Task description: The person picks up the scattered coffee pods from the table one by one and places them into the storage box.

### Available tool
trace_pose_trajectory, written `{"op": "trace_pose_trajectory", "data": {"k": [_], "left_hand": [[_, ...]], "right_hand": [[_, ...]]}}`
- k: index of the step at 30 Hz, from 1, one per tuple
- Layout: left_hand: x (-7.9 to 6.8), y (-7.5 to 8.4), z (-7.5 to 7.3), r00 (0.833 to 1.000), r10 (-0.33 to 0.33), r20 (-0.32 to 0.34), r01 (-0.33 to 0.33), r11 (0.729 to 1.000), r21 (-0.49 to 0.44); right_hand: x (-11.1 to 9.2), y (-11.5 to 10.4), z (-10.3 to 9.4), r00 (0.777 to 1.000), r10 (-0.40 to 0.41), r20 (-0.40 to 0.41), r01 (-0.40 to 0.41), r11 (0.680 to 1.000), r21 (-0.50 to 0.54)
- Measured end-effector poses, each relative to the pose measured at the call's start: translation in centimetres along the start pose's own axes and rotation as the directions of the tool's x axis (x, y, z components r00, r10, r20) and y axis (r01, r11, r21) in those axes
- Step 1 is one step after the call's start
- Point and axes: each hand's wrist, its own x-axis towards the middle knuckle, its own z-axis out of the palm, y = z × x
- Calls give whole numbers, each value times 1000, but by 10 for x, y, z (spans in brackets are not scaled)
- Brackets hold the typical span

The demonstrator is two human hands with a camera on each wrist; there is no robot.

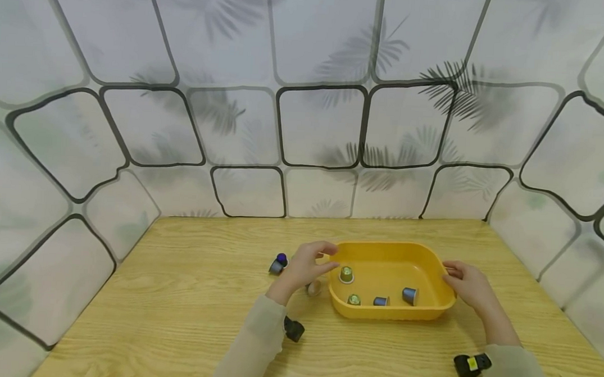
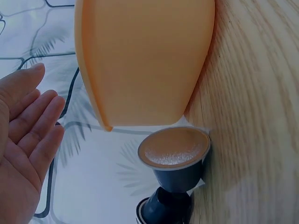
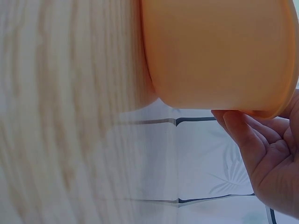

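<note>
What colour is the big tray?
The tray is orange-yellow, seen best in the head view.

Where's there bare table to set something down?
Bare table lies left of the capsules outside the yellow tray, and between tray and back wall. It's crowded by the tray's left end, around the left hand.

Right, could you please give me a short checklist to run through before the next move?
1. Tray resting on the table: ok.
2. Right hand on the tray's rim: ok.
3. Left hand holding the tray: not ok, it is open and apart from it.
4. Every capsule inside: not ok, loose capsules lie beside the tray.
5. Nothing hidden behind the left hand: cannot tell.
</note>
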Motion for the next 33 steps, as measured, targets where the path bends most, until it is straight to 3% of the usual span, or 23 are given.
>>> {"op": "trace_pose_trajectory", "data": {"k": [15,26,33], "left_hand": [[-11,-5,-14,999,-23,-27,24,997,72],[-19,-17,-22,996,-77,-52,77,997,9],[-28,-22,-30,995,-45,-92,45,999,4]], "right_hand": [[0,0,0,1000,4,-1,-4,1000,2],[1,1,-1,1000,0,-4,0,1000,-4],[0,-1,0,1000,7,-3,-7,1000,-11]]}}
